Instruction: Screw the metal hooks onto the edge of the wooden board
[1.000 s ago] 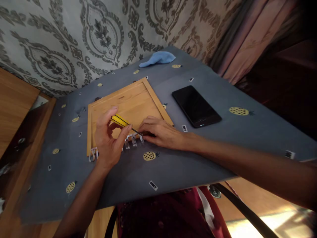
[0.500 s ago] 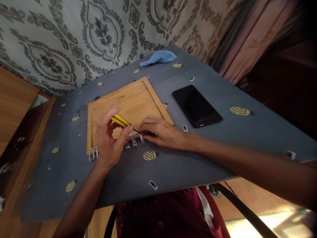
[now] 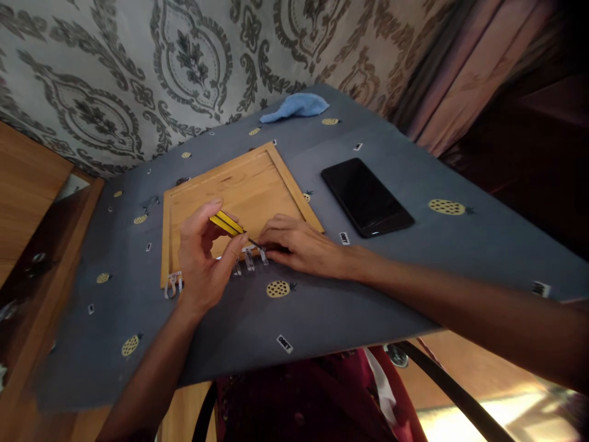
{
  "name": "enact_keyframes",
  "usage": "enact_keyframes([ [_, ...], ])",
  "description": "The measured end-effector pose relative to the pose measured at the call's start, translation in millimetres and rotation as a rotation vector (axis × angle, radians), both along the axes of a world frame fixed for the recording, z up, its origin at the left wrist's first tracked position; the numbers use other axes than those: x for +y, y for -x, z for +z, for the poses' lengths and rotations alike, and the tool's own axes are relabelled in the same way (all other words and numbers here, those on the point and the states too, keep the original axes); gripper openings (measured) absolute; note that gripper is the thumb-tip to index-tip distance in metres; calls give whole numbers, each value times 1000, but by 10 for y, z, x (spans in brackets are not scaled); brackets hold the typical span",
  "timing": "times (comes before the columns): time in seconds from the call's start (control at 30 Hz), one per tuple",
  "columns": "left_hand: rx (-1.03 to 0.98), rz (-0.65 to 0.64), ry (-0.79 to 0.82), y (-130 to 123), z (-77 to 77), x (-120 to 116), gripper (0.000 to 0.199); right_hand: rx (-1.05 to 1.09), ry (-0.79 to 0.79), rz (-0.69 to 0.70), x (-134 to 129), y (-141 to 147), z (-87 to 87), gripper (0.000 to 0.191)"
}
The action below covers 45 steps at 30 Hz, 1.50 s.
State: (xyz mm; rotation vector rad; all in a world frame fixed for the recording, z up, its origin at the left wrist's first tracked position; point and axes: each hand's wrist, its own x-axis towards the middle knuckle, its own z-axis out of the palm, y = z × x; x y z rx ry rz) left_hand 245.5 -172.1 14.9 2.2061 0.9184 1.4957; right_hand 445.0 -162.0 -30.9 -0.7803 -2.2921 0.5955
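Observation:
My left hand (image 3: pixel 205 261) grips a screwdriver (image 3: pixel 226 223) by its yellow and black handle, thumb and fingers around it. The thin metal shaft slants down to the right, to the near edge of a framed wooden board (image 3: pixel 221 190). Along that edge sit several small metal hooks (image 3: pixel 249 260), partly behind my left thumb. Beside the shaft's tip my right hand (image 3: pixel 299 245) lies on the board's corner, its fingertips pinched together; what they hold is hidden. At the board's near left corner is another metal hook (image 3: pixel 173 286).
A black phone (image 3: pixel 367 196) lies right of the board. A blue cloth (image 3: pixel 297 107) rests at the back of the table (image 3: pixel 368 301), against the patterned wall. Small dark items (image 3: pixel 183 182) are behind the board. An open wooden cabinet (image 3: pixel 46 202) stands on the left.
The screwdriver handle has turned slightly in my left fingers. My right hand and the board have stayed in place.

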Motion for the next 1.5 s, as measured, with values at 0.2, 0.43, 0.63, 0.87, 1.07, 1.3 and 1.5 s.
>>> enact_keyframes([
  [0.2,-48,61,-110,-46,114,-6,48,8,13,7,5,-8,14,8],
  [0.43,-34,43,-120,-39,82,-19,52,7,14,4,4,-10,3,8],
  [0.63,-43,33,-63,-28,30,-27,54,14,7,-9,8,-1,-15,8],
  [0.87,20,25,-64,5,15,-4,53,13,12,-3,-3,0,-2,8],
  [1.07,54,68,-73,18,12,9,50,20,5,2,4,-5,-16,10],
  [1.3,91,83,-98,32,51,44,53,8,22,0,12,-3,-9,9],
  [1.5,285,-33,-90,21,160,64,54,24,-2,8,17,0,-14,7],
])
